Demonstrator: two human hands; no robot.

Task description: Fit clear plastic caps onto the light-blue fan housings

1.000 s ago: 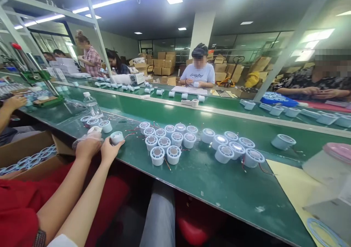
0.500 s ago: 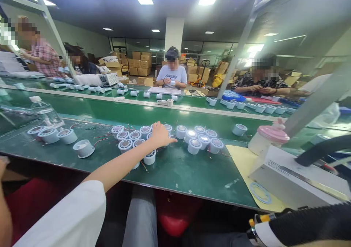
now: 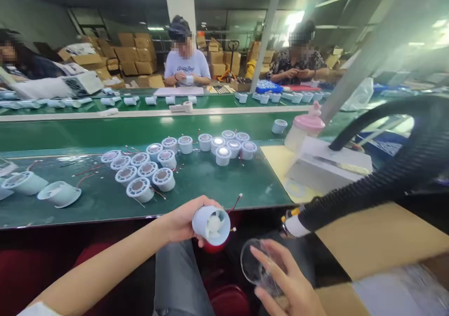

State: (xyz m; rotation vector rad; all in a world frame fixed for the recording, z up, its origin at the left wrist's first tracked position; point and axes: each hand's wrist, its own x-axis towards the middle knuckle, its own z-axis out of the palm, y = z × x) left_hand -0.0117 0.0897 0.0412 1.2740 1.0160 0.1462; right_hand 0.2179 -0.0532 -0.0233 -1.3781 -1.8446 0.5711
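Observation:
My left hand (image 3: 184,220) is closed around a pale blue fan unit (image 3: 199,222), a short cylinder. Its open end faces me and shows white blades; thin wires with small plugs stick out at its right side. Lower right, my right hand (image 3: 289,278) has its fingers around a clear round plastic piece (image 3: 246,267), like a cup or cover, with its rim toward the fan unit. The two pieces are apart. On the green bench (image 3: 210,185) beyond, several similar fan units (image 3: 140,189) stand in groups, many with red and black wires.
A black corrugated hose (image 3: 372,185) with a white and metal nozzle (image 3: 294,224) reaches in from the right. Behind it stand a white box (image 3: 326,161) and a pink-lidded jar (image 3: 305,126). Brown cardboard (image 3: 382,236) lies lower right. Co-workers (image 3: 187,68) sit across the green belt (image 3: 140,133).
My left hand has come back from the group of fan units with one in its grip. My right hand has entered view holding the clear plastic piece. The view has turned right and downward.

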